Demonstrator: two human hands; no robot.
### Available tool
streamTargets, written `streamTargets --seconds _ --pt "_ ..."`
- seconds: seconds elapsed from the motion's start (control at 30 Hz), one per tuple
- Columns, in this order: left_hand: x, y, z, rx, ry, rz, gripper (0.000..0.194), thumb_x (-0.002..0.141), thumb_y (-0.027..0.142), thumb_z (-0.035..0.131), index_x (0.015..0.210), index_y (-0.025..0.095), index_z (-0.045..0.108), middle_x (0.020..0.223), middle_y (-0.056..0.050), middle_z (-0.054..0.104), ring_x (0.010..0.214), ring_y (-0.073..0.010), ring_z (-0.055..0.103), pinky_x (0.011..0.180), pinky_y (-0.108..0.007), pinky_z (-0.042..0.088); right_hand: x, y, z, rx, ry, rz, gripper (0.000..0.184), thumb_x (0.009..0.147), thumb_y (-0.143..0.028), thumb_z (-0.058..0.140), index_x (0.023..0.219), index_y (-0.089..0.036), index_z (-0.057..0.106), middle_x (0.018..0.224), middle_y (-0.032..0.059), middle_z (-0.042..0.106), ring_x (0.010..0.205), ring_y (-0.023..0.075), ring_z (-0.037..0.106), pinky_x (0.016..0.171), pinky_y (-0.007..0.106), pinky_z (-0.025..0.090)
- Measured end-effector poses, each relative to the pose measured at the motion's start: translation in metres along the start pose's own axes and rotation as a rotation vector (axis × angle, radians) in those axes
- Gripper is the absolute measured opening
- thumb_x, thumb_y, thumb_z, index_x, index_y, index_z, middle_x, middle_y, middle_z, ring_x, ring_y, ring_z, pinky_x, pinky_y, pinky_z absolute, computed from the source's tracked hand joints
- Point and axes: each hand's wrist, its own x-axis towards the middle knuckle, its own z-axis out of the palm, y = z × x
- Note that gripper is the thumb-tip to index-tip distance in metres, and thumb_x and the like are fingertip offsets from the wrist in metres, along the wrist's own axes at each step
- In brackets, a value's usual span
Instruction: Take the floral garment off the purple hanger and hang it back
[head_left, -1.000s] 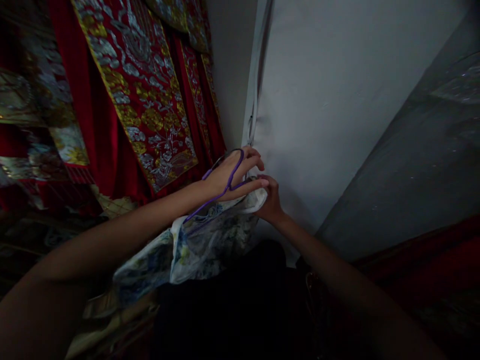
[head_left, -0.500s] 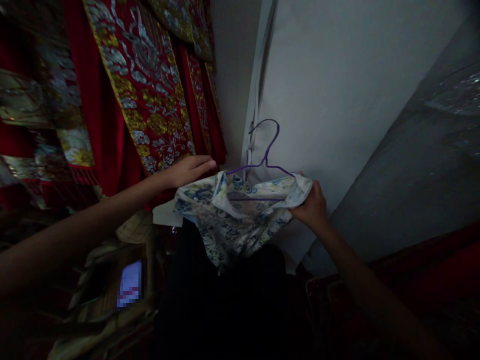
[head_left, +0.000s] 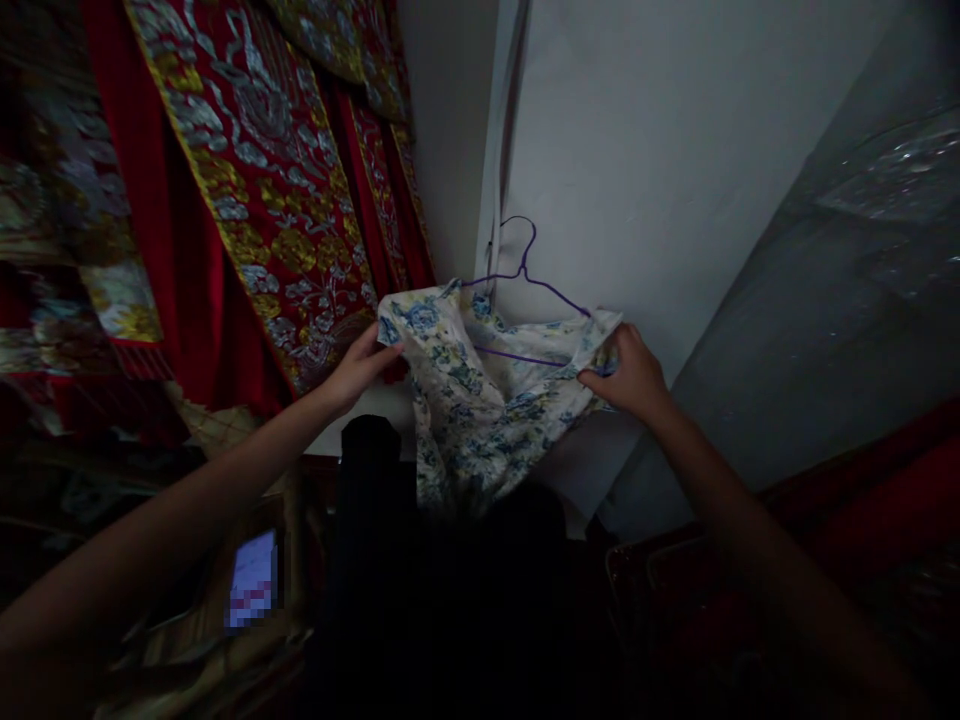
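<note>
The left hand [head_left: 358, 372] pinches one shoulder of the floral blouse [head_left: 480, 400], and the right hand [head_left: 634, 378] grasps its other shoulder. The blouse spreads between them above the dark-clothed lap [head_left: 450, 610], with the purple hanger [head_left: 523, 272] inside its neckline, hook up before the white wall [head_left: 637, 180].

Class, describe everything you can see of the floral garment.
The floral garment is white with blue and yellowish flowers, in thin-looking, creased cloth. Its neckline gapes, showing part of the purple hanger; its lower end fades into shadow. The left hand grips one upper corner, the right hand the other, before a pale wall.
</note>
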Motion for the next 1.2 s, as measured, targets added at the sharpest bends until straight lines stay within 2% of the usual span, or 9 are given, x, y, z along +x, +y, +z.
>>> streamTargets --seconds 0.17,0.43,0.53,0.63,0.7,0.8,0.9,1.07,1.2 --pt "0.001 0.001 -0.002 -0.141 0.103 -0.019 0.061 0.075 0.03 0.082 0.131 0.03 0.058 0.131 -0.005 0.067 0.112 -0.0231 0.068 0.099 -0.043 0.055 0.012 -0.018 -0.014 -0.01 -0.035 -0.056 0.06 0.07 -0.038 0.069 0.125 -0.017 0.055 0.114 0.0131 0.06 0.105 0.035 0.06 0.085 0.045 0.053" --pt "-0.049 -0.044 0.018 -0.325 0.2 -0.233 0.053 0.061 0.026 0.087 0.111 0.013 0.071 0.105 -0.011 0.078 0.105 -0.0307 0.071 0.099 -0.044 0.054 0.004 -0.075 0.014 -0.044 -0.09 -0.172 0.092 0.063 -0.025 0.072 0.148 -0.011 0.041 0.148 0.025 0.044 0.134 0.0484 0.042 0.108 0.064 0.035" --pt "-0.069 -0.081 0.036 -0.254 0.254 -0.314 0.051 0.056 0.035 0.091 0.099 0.013 0.074 0.095 -0.009 0.079 0.09 -0.0278 0.073 0.089 -0.039 0.056 -0.002 -0.106 0.04 0.223 -0.092 -0.237 0.092 0.073 -0.022 0.068 0.157 -0.021 0.031 0.154 0.0185 0.044 0.143 0.0424 0.038 0.117 0.066 0.023" --pt "-0.086 -0.107 0.048 -0.218 0.321 -0.277 0.05 0.06 0.043 0.09 0.096 0.014 0.073 0.09 -0.007 0.078 0.084 -0.0235 0.073 0.086 -0.035 0.055 -0.017 -0.136 0.063 0.615 -0.15 -0.323 0.076 0.083 -0.022 0.061 0.154 -0.024 0.036 0.142 0.0118 0.06 0.135 0.0306 0.052 0.118 0.054 0.032" --pt "-0.097 -0.114 0.052 -0.233 0.356 -0.257 0.051 0.063 0.046 0.089 0.098 0.014 0.074 0.089 -0.006 0.078 0.087 -0.0231 0.073 0.087 -0.034 0.053 -0.033 -0.149 0.078 0.773 -0.07 -0.222 0.058 0.085 -0.025 0.062 0.142 -0.023 0.051 0.133 0.0105 0.066 0.125 0.0268 0.06 0.111 0.045 0.043" --pt "-0.109 -0.111 0.053 -0.278 0.452 -0.266 0.057 0.059 0.049 0.091 0.1 0.014 0.073 0.088 -0.006 0.077 0.092 -0.025 0.073 0.088 -0.034 0.053 -0.063 -0.158 0.105 0.864 0.14 0.308 0.025 0.087 -0.036 0.059 0.106 -0.02 0.063 0.102 0.0079 0.071 0.096 0.0231 0.065 0.088 0.036 0.052" --pt "-0.116 -0.103 0.05 -0.289 0.446 -0.3 0.057 0.059 0.049 0.091 0.101 0.014 0.072 0.088 -0.006 0.077 0.093 -0.0263 0.072 0.087 -0.035 0.053 -0.091 -0.159 0.133 0.877 0.054 0.734 0.022 0.085 -0.042 0.057 0.077 -0.022 0.055 0.071 0.0016 0.061 0.072 0.0192 0.058 0.069 0.03 0.047" --pt "-0.126 -0.105 0.044 -0.143 0.419 -0.236 0.047 0.076 0.05 0.079 0.108 0.018 0.067 0.103 -0.007 0.075 0.104 -0.0275 0.069 0.095 -0.039 0.052 -0.119 -0.161 0.16 0.938 -0.266 0.78 0.031 0.08 -0.038 0.062 0.055 -0.022 0.054 0.051 -0.0003 0.055 0.054 0.016 0.051 0.058 0.028 0.039" --pt "-0.139 -0.128 0.052 0.312 0.711 0.06 0.053 0.083 0.042 0.072 0.128 0.022 0.053 0.135 -0.012 0.058 0.127 -0.0286 0.054 0.11 -0.043 0.042 -0.132 -0.156 0.158 0.98 -0.424 0.84 0.032 0.081 -0.036 0.056 0.054 -0.019 0.059 0.048 0.0005 0.056 0.044 0.0132 0.047 0.05 0.027 0.035"
